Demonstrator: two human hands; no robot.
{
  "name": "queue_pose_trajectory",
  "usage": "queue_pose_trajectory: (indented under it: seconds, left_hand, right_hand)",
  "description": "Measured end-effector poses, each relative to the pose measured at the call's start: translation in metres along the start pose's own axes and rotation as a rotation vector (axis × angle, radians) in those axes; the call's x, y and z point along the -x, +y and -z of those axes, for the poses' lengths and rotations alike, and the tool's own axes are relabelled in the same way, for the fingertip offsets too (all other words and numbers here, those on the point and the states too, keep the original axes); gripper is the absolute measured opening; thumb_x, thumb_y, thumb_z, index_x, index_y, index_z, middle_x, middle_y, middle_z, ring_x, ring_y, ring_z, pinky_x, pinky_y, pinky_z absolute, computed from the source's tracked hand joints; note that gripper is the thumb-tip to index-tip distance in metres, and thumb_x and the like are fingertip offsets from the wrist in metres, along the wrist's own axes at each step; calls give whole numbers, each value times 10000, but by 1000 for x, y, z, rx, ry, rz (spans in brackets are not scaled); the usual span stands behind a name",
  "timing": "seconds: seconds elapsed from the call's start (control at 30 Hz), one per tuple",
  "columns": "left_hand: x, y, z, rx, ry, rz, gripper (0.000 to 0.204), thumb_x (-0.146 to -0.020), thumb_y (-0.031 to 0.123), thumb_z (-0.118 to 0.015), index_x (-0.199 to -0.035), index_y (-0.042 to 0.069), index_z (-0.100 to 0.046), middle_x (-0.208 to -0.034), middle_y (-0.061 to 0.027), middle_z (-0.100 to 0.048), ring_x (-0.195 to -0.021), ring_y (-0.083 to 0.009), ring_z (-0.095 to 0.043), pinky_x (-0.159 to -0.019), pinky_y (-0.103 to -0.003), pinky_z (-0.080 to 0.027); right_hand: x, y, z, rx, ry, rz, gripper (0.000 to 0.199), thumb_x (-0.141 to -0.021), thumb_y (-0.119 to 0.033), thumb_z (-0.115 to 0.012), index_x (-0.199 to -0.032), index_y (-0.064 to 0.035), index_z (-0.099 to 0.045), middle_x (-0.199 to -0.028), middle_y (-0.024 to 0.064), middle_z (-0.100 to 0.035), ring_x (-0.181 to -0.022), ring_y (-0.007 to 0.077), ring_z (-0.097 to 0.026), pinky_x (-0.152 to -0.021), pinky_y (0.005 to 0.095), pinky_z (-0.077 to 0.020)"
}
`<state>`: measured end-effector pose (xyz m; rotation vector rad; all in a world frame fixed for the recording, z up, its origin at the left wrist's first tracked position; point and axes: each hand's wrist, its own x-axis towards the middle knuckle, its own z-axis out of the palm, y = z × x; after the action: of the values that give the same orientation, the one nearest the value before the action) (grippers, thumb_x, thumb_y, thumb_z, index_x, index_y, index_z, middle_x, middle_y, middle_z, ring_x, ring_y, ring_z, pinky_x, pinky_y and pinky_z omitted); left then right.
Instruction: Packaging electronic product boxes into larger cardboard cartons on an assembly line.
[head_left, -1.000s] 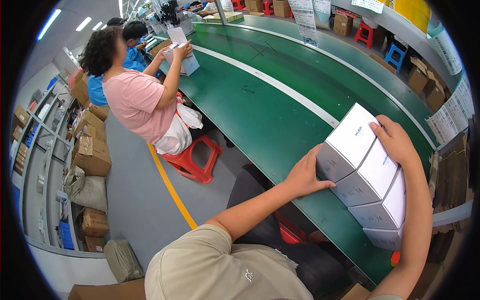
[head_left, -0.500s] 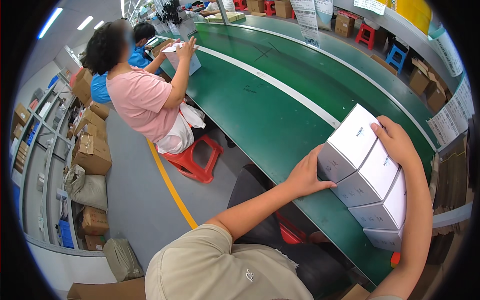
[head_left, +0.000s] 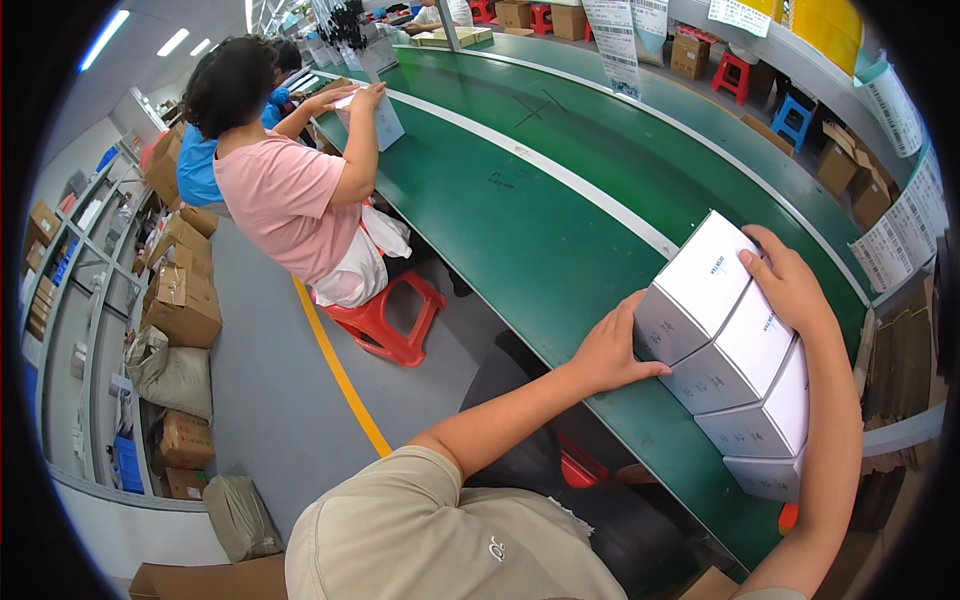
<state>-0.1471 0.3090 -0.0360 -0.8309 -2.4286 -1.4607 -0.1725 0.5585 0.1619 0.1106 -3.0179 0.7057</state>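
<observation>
Several white cardboard boxes stand in a tight row on the green worktable, at its right end. My left hand [head_left: 612, 350] presses against the left side of the end box [head_left: 695, 285], its thumb lying low across the front. From the other side my right hand [head_left: 788, 278] reaches round the row, with its thumb on the top near the seam between the end box and the second box [head_left: 712, 378]. Both palms are pressed to the boxes, so some fingertips of the right hand are hidden behind them. My right forearm runs along the row's right side.
The green worktable [head_left: 540, 270] stretches away to the upper left. A co-worker in a pink shirt [head_left: 280, 200] sits on a red stool [head_left: 395, 320], handling another white box [head_left: 385, 125]. Cartons [head_left: 183, 300] line the left shelving. Paper labels [head_left: 900, 225] hang at right.
My hands and the row of boxes stay almost in place. The co-worker's hands have come down onto the top of their box, and their head has turned toward it.
</observation>
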Motion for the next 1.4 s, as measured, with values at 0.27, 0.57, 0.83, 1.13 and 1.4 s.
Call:
queue_pose_trajectory:
  seconds: [0.27,0.57,0.83,1.13,1.4]
  left_hand:
    - [-1,1,-1,0,16,-15,1223,-693,454,-936,-1567,24,-197,-1513,-257,-433,-1363,-447,-486,-1118,-472,-431]
    - [1,6,3,28,-10,44,1191,-690,428,-931,-1549,8,-222,-1538,-232,-402,-1391,-413,-461,-1149,-463,-405]
    - [6,-2,-6,-27,36,-3,1235,-686,515,-918,-1555,-8,-214,-1517,-264,-425,-1385,-428,-470,-1151,-463,-402]
    - [2,-5,-5,-9,18,-12,1219,-694,539,-904,-1546,-7,-224,-1516,-253,-424,-1390,-426,-466,-1146,-463,-403]
    - [3,0,-3,-3,11,-1,1231,-687,540,-908,-1547,-5,-215,-1515,-251,-424,-1395,-424,-462,-1144,-461,-404]
  right_hand:
    - [-1,11,-4,29,36,86,544,-1025,-438,-556,-1492,-161,-513,-1239,274,-679,-1156,396,-661,-1008,443,-497]
    - [1,2,-1,108,139,136,424,-1026,-344,-586,-1391,-130,-613,-1084,226,-736,-1018,361,-711,-901,428,-538]
    - [-1,12,-3,79,398,235,277,-1018,-204,-617,-1227,-35,-682,-1006,189,-734,-907,333,-701,-830,373,-539]
    - [-1,10,1,201,350,303,202,-1000,-149,-621,-1108,3,-700,-1063,179,-714,-897,333,-688,-813,366,-538]
    - [-2,14,-3,183,378,507,163,-972,-117,-638,-1049,14,-699,-980,182,-708,-885,369,-676,-816,386,-540]
